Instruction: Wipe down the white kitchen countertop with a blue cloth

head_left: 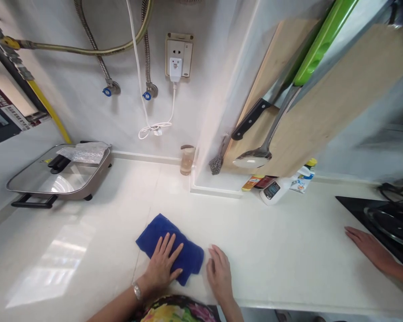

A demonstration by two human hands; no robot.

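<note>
A folded blue cloth (169,248) lies on the white counter (275,268) just in front of me. My left hand (163,261), with a metal bracelet or watch on its wrist, rests flat on top of the cloth, fingers spread and not gripping. My right hand (220,275) sits on the counter with its fingers lightly curled, touching the cloth's right edge or just beside it. It holds nothing. Another person's hand (367,246) reaches in from the right, lying on the counter at the edge of a black gas hob (379,214).
A glass-lidded electric pan (58,174) stands at the left. Bottles (275,190) and a small jar (187,160) line the back of the counter. A cleaver (250,118), ladle (255,156) and cutting boards (336,98) hang on the wall above.
</note>
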